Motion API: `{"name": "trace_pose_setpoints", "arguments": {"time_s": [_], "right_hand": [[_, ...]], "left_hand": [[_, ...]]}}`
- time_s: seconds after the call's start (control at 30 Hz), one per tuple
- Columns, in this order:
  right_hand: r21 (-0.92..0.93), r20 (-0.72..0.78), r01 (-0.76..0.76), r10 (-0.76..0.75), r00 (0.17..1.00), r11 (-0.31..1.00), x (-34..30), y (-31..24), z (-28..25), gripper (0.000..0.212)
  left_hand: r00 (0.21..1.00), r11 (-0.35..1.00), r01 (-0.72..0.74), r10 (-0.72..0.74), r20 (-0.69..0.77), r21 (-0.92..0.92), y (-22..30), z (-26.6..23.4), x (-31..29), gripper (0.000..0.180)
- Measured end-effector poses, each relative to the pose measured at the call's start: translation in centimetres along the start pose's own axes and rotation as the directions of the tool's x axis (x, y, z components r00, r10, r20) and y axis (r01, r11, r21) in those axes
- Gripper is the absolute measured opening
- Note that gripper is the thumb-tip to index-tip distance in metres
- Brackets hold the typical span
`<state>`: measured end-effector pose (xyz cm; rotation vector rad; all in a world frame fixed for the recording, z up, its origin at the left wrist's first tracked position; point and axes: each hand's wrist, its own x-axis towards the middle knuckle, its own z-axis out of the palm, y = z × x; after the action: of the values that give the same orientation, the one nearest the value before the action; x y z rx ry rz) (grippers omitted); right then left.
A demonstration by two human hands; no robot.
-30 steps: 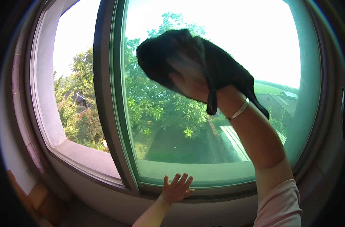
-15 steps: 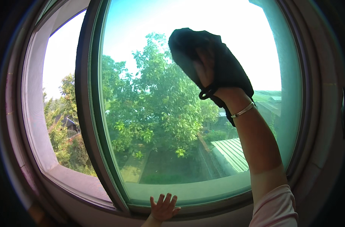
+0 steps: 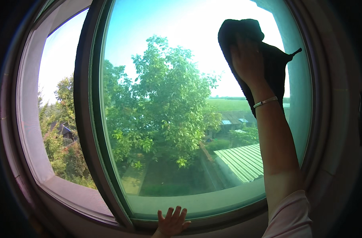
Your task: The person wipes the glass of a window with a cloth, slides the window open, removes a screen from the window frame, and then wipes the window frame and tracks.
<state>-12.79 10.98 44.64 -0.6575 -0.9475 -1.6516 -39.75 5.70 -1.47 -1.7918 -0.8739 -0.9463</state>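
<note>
1. Head view, the cloth: a black cloth (image 3: 277,67) lies toward 2 o'clock, spread over the upper part of the green-tinted pane (image 3: 127,31). Its long axis runs from a folded, rounded end just short of 12 o'clock down to a loose end between 5 and 6. A thin strap on its side points to 2 o'clock.

2. Head view, the right grip: the right hand (image 3: 249,61) has its back to the camera and the cloth beneath it, on the pane side. The finger ends merge into the dark fabric, so I cannot tell how far they curl.

3. Head view, cloth against grip: the folded end reaches past the fingers toward 12 o'clock, the widest part sticks out toward 3, and the loose end hangs behind the wrist, around the level of a silvery bracelet (image 3: 265,102).

4. Head view, the left hand: at 6 o'clock, the left hand (image 3: 173,223) holds nothing, fingers spread upward near the lower window frame (image 3: 244,220).

5. Head view, beyond the glass: a leafy tree (image 3: 169,107) stands near the dial's centre; a corrugated roof (image 3: 242,160) lies toward 4.
</note>
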Motion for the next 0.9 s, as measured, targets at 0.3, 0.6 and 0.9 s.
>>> {"name": "trace_pose_setpoints", "arguments": {"time_s": [0.3,0.6,0.9], "right_hand": [[0.732,0.305,-0.092,-0.205,0.930,0.675,4.1,-23.6,-6.1,0.034],[0.423,0.053,-0.051,0.031,0.998,0.905,5.7,-9.9,0.2,0.033],[-0.265,0.086,-0.098,0.125,0.988,0.959,-6.6,24.1,0.5,0.031]], "left_hand": [[0.996,0.998,0.058,-0.058,0.067,-0.006,-1.1,-0.1,-0.7,0.045],[0.997,0.998,0.055,-0.056,0.051,0.024,-2.2,0.3,-2.3,0.053],[0.996,0.995,0.061,-0.066,0.062,0.076,-3.1,0.6,-3.1,0.059]]}}
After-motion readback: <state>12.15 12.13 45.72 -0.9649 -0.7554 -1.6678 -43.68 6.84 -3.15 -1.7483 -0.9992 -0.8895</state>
